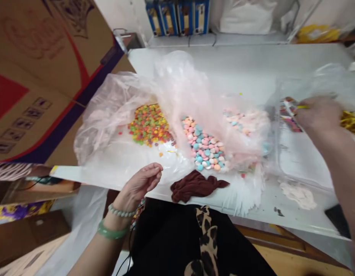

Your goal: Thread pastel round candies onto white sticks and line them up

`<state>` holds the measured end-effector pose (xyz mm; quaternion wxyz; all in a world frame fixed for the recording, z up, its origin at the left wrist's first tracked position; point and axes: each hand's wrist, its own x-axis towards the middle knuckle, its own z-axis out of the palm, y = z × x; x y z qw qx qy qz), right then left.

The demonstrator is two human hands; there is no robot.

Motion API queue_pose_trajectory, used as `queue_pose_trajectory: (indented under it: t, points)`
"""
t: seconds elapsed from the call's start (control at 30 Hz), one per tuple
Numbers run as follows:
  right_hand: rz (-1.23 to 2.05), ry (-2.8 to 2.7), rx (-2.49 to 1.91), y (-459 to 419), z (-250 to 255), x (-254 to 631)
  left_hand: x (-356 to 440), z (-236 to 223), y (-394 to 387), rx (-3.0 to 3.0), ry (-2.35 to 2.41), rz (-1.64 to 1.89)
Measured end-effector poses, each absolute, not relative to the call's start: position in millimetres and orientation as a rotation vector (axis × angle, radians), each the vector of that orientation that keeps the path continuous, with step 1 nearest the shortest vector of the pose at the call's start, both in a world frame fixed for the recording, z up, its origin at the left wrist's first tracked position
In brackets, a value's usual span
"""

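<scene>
Colourful packets [288, 107], lying in the clear tray [303, 157] at far right, probably kept there to stay together; lowest one apparently slanting, long axis from upper left to lower right. Right hand [319, 115] beside them, too blurred for reading its grip. Left hand [141, 182] loosely curled, fingers slightly parted, nothing visible inside, near multicoloured candies [150, 124], presumably bagged by kind.

Left hand [144, 181]: held half raised, fingers loosely curled; left forearm [94, 249] angled up from below. Right hand [321, 114]: blurred by motion, right forearm [335, 165] outstretched.
</scene>
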<state>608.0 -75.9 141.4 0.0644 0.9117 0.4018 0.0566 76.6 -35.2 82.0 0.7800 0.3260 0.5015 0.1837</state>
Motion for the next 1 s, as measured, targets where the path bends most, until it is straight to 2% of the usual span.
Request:
queue_pose_trajectory:
  t: [0.1,0.17,0.2,0.27,0.33,0.4,0.57,0.8,1.0]
  points:
    - [0.505,1.515,2.940,-94,158,528,55,58,-43,0.679,1.123,0.422]
    - [0.565,1.834,2.957,-107,155,452,47,42,-47,0.728,1.170,0.426]
    - [0.459,2.023,2.878,-109,147,411,44,34,-48,0.783,1.207,0.438]
    - [0.024,2.379,2.576,-104,121,332,41,22,-47,0.964,1.291,0.504]
    - [-0.340,2.401,2.305,-86,86,271,37,15,-42,1.186,1.353,0.618]
    - [-0.398,2.269,2.277,-63,50,233,33,12,-33,1.350,1.377,0.729]
    - [-0.356,1.904,2.471,-24,5,214,21,10,-12,1.559,1.410,0.788]
    - [-0.453,1.964,2.558,9,3,174,12,-26,-16,1.781,1.405,0.566]
    - [-0.422,1.893,2.543,40,-8,148,7,-41,-28,1.882,1.367,0.660]
